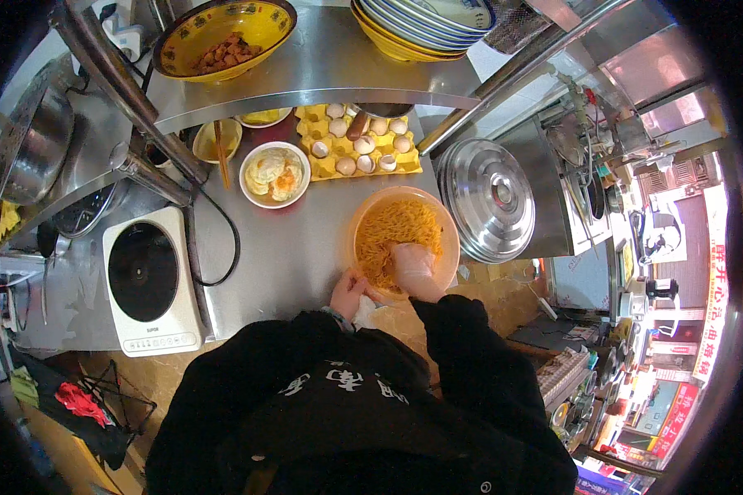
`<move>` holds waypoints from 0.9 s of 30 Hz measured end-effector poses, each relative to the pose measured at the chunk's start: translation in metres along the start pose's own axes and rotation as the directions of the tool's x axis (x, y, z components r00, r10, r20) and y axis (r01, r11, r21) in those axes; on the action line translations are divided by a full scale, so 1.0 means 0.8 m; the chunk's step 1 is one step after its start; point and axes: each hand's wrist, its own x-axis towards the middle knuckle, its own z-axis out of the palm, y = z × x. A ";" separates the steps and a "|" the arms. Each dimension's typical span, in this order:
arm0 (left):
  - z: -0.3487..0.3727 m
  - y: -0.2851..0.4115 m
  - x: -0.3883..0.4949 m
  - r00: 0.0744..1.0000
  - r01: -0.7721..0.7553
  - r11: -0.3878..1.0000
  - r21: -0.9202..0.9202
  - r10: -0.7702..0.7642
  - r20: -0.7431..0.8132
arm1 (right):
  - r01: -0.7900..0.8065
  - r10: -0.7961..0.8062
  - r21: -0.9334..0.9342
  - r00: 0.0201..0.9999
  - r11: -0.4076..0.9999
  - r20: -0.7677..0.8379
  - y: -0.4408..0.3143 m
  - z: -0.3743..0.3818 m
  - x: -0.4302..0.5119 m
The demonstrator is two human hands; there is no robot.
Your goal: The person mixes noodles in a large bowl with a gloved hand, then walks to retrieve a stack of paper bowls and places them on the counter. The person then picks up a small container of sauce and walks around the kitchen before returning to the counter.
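A round translucent plastic bowl [451, 238] stands near the front edge of the steel counter, filled with orange-yellow shredded food [396, 223], possibly noodles. Inside it, my right hand [415, 269], covered by a clear plastic glove, presses into the shreds; its fingers are buried. My left hand [350, 294] grips the bowl's rim at the lower left, beside a piece of white material [365, 312]. Behind the bowl lies a yellow egg tray [328, 168] with eggs and broken shells. To its left, a white bowl [243, 176] holds fried eggs [275, 175].
An induction cooker [189, 297] sits at left, with a black cable [238, 241] beside it. Stacked metal lids [495, 198] stand right of the bowl. Above the counter's back, a steel shelf [322, 74] carries a yellow bowl [173, 52] of meat-like pieces and stacked plates [421, 31].
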 end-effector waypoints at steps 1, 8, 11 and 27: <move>0.000 -0.001 -0.001 1.000 0.006 1.000 0.017 -0.006 -0.009 | -0.074 0.069 -0.040 0.993 0.996 -0.097 0.001 -0.004 0.001; 0.007 -0.004 -0.004 0.997 0.052 0.998 0.044 -0.049 -0.060 | -0.278 0.281 -0.098 0.960 0.956 0.015 -0.017 0.013 0.024; 0.007 -0.007 -0.004 0.998 0.023 0.998 0.056 -0.020 -0.061 | -0.387 0.389 -0.051 0.920 0.921 0.041 -0.012 0.035 0.032; 0.007 0.001 -0.009 0.999 0.003 0.999 -0.037 -0.005 -0.052 | 0.560 0.466 0.797 0.656 0.227 -0.594 0.016 -0.191 -0.115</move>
